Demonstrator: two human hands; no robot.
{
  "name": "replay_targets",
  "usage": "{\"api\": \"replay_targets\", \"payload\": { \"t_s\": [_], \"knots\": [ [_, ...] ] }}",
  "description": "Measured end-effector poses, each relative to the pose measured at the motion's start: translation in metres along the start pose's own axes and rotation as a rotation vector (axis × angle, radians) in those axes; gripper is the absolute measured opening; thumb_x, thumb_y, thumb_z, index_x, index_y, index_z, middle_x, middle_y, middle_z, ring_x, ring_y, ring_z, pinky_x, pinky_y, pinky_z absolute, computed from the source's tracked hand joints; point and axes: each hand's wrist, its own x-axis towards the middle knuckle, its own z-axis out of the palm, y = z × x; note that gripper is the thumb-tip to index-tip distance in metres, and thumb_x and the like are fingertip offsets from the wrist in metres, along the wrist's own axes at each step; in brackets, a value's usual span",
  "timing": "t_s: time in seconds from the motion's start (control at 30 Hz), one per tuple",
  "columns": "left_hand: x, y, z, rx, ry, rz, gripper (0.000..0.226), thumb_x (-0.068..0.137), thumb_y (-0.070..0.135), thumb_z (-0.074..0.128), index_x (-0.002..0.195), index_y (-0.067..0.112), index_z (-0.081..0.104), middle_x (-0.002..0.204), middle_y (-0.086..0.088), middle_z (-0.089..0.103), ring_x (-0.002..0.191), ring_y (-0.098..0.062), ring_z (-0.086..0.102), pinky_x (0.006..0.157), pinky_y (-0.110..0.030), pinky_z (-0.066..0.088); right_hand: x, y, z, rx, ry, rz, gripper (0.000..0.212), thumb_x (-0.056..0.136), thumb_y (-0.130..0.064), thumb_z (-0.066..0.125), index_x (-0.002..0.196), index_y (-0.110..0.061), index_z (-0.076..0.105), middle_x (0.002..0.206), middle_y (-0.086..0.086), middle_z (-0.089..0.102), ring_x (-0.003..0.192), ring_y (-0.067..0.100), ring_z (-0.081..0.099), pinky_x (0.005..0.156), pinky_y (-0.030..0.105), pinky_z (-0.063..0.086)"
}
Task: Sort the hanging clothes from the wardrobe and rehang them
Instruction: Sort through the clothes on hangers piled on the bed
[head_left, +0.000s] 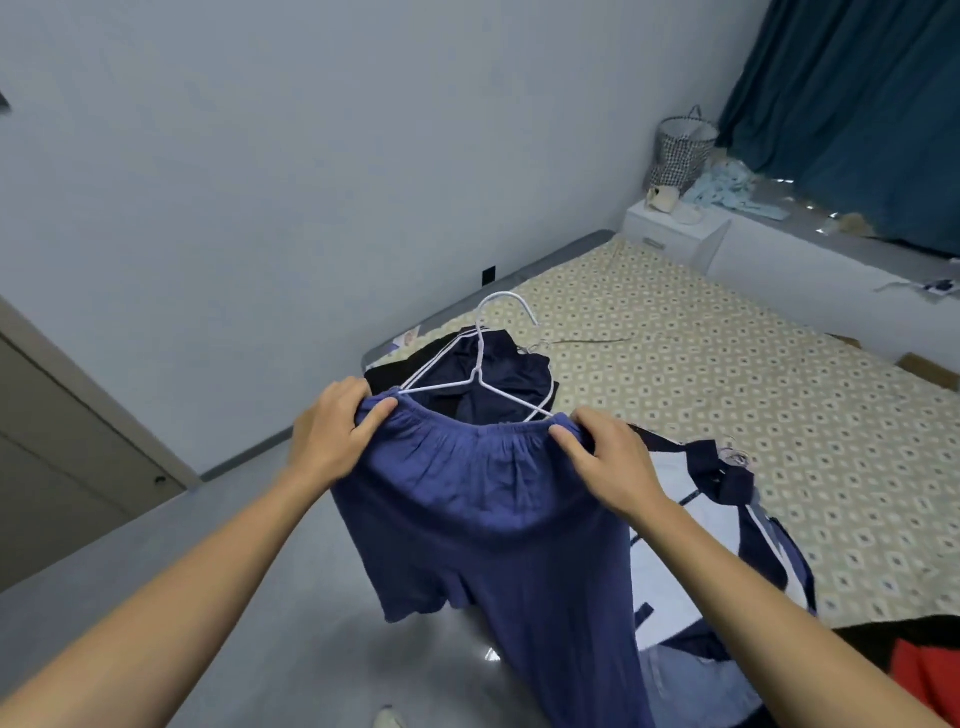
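Observation:
A pair of blue trousers (483, 519) with an elastic waistband hangs in front of me above the floor. My left hand (332, 431) pinches the left end of the waistband and my right hand (608, 462) pinches the right end. A white wire hanger (480, 364) sits with its shoulders inside the waistband, its hook pointing up and away. Behind it a dark navy garment (498, 374) lies on the near corner of the bed. A navy and white garment (696, 525) lies on the bed edge to the right.
The bed (701, 364) with a patterned cover fills the right side. A white nightstand (675, 228) with a checked bag (680, 150) stands by the teal curtain (857, 104). A red item (919, 675) lies at the lower right. Grey floor (234, 545) and a door (62, 441) are on the left.

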Motion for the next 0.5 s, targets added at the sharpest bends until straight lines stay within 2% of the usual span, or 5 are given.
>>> {"api": "replay_targets", "payload": {
  "t_s": [0.3,0.5],
  "knots": [
    [0.090,-0.140,-0.023,0.021,-0.049,-0.013,0.054,0.096,0.071,0.035,0.077,0.021,0.042,0.077,0.006,0.049,0.075,-0.020,0.047,0.062,-0.039,0.039,0.097,-0.077,0.104,0.063,-0.009,0.024,0.032,0.104,-0.047,0.054,0.082,-0.024,0.048,0.075,-0.008,0.057,0.071,0.011,0.054,0.066,0.037,0.045],
    [0.155,-0.188,-0.002,0.015,-0.109,-0.003,0.051,0.098,0.067,0.041,0.077,0.021,0.043,0.079,0.007,0.051,0.076,-0.018,0.049,0.063,-0.039,0.042,0.158,-0.076,0.143,0.039,-0.011,0.042,0.033,0.105,-0.049,0.051,0.083,-0.026,0.047,0.074,-0.007,0.055,0.069,0.011,0.054,0.064,0.037,0.045]
  ]
}}
